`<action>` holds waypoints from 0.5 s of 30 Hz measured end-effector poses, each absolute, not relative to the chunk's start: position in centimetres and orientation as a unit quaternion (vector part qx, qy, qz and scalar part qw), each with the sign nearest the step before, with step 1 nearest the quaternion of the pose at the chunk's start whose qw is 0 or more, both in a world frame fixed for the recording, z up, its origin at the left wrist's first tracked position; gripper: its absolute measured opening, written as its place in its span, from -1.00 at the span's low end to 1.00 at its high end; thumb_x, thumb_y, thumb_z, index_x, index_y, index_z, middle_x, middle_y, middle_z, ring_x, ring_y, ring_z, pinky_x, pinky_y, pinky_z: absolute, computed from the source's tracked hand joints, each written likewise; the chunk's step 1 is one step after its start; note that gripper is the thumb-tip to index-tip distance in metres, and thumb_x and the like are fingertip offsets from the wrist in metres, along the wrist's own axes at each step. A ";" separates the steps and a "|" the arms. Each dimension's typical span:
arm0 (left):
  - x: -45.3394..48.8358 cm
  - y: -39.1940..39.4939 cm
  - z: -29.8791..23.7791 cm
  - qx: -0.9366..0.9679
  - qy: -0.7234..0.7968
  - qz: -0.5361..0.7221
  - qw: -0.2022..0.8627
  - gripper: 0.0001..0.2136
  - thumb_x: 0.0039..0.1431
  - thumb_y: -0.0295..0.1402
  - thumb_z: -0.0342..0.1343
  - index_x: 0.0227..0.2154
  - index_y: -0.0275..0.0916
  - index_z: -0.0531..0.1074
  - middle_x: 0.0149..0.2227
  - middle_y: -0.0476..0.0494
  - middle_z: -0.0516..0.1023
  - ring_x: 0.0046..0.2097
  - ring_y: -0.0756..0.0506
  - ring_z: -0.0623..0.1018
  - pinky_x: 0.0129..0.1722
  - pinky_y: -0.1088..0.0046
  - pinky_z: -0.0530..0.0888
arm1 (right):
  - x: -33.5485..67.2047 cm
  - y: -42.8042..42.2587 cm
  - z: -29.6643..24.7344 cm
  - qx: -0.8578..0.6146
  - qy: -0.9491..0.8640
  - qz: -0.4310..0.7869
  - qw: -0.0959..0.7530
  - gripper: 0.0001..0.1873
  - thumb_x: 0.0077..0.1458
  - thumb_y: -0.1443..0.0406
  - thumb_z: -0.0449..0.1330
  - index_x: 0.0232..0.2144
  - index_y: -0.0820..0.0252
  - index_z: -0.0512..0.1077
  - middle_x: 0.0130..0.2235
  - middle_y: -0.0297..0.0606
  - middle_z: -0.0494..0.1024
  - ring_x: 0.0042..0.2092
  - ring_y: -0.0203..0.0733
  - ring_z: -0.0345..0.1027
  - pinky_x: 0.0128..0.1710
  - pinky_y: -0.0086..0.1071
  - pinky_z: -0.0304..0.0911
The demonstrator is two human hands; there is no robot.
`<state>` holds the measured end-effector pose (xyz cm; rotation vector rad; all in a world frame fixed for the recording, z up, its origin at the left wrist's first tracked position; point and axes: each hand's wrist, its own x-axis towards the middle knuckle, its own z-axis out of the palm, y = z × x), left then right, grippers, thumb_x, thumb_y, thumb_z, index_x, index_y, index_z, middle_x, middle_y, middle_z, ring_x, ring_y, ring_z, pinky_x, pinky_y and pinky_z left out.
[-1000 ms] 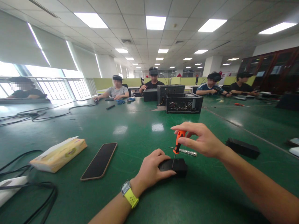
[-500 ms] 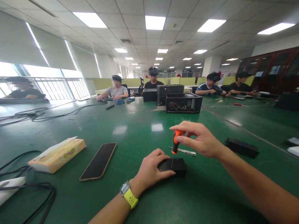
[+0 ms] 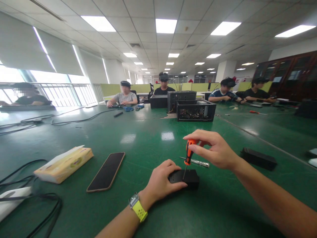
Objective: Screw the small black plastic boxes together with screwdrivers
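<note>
My left hand (image 3: pixel 162 180), with a yellow-strapped watch on its wrist, is closed over the left end of a small flat black box (image 3: pixel 189 178) lying on the green table (image 3: pixel 148 142). My right hand (image 3: pixel 215 149) pinches the orange handle of a small screwdriver (image 3: pixel 188 157) that stands nearly upright, its tip down on the top of the black box. A second, silver tool (image 3: pixel 198 162) lies on the table just behind the box.
A dark phone (image 3: pixel 106 171) and a yellow tissue pack (image 3: pixel 63 164) lie to the left, with black cables (image 3: pixel 37 198) at the near left. Another flat black box (image 3: pixel 259 158) lies to the right. Open computer cases (image 3: pixel 195 110) stand mid-table, with several seated people behind.
Both hands keep their grip and place. The view has shifted slightly; my right-hand fingers have shifted a little around the screwdriver handle.
</note>
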<state>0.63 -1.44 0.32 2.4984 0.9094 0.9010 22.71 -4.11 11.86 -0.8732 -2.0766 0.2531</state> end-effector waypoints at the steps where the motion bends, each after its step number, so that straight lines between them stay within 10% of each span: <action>1: 0.6 -1.5 0.3 0.877 0.319 0.318 0.168 -0.62 0.01 -0.12 0.36 -0.14 -0.18 0.54 -0.19 -0.12 0.49 -0.16 -0.15 0.51 -0.15 0.38 0.46 | 22.7 -4.1 11.8 -0.353 -0.827 0.105 0.425 -0.73 0.17 0.30 0.16 -0.08 0.18 0.53 -0.22 -0.22 0.59 -0.27 -0.25 0.47 -0.36 -0.44 0.36; 15: 0.5 -1.4 0.1 0.874 0.311 0.326 0.182 -0.62 0.01 -0.14 0.37 -0.13 -0.18 0.53 -0.19 -0.11 0.50 -0.17 -0.14 0.51 -0.16 0.39 0.46 | 22.6 -4.1 11.5 -0.339 -0.817 0.143 0.444 -0.70 0.18 0.36 0.10 -0.05 0.21 0.49 -0.18 -0.20 0.59 -0.22 -0.24 0.48 -0.29 -0.40 0.40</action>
